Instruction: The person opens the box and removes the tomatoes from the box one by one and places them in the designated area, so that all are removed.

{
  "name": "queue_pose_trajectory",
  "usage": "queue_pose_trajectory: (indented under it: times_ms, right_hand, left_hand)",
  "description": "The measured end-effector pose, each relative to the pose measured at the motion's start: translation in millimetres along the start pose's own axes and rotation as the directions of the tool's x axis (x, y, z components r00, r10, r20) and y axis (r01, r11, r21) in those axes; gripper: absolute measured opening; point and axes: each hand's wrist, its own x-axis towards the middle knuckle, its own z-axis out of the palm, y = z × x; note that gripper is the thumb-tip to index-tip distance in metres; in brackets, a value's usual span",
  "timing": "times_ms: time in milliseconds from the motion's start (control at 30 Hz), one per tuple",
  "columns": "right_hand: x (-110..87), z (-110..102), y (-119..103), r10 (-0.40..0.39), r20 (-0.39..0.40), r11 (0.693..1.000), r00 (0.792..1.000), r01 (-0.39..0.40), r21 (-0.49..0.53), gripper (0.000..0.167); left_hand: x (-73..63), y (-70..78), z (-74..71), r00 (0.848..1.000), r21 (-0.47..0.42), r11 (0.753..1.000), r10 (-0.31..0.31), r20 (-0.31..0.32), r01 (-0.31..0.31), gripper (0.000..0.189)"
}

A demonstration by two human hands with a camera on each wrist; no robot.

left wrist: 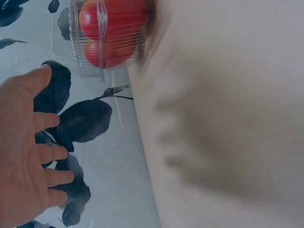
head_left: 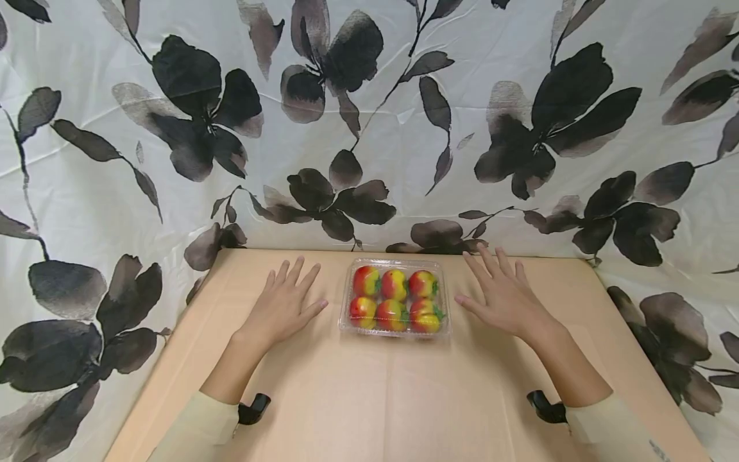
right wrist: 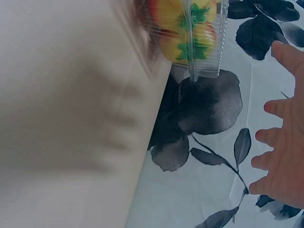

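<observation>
A clear plastic clamshell box (head_left: 395,262) sits near the far edge of the table, its lid down over several red and yellow fruits (head_left: 394,284) with green tips, set in two rows. To its left my left hand (head_left: 283,305) hovers with fingers spread, holding nothing. On the other side, my right hand (head_left: 505,295) is likewise spread and apart from the box. The left wrist view shows the red sides of the fruits (left wrist: 116,19) through the ribbed plastic. Yellow sides and green tips of fruits (right wrist: 190,42) appear in the right wrist view.
The light tan table (head_left: 387,398) carries soft shadows of both hands. Behind and beside it hangs a white cloth (head_left: 427,160) printed with dark flowers. Black straps (head_left: 254,409) show at both wrists, by the cream sleeves (head_left: 199,427).
</observation>
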Motion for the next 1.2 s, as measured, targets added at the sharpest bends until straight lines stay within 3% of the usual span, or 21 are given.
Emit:
queue_pose_trajectory:
  times_ms: [767,1200]
  right_hand:
    - [27.9,6,-26,-0.174,0.014,0.983,0.985,0.173,0.068,0.086]
    - [34.4,19,-47,-0.309,0.023,0.947,0.951,0.305,0.103,0.082]
  left_hand:
    - [3.8,-3.3,12.0,0.999,-0.054,0.998,0.038,0.014,-0.037,0.078]
    - [3.6,-1.4,22.3,0.996,-0.211,0.973,0.094,0.012,-0.089,0.075]
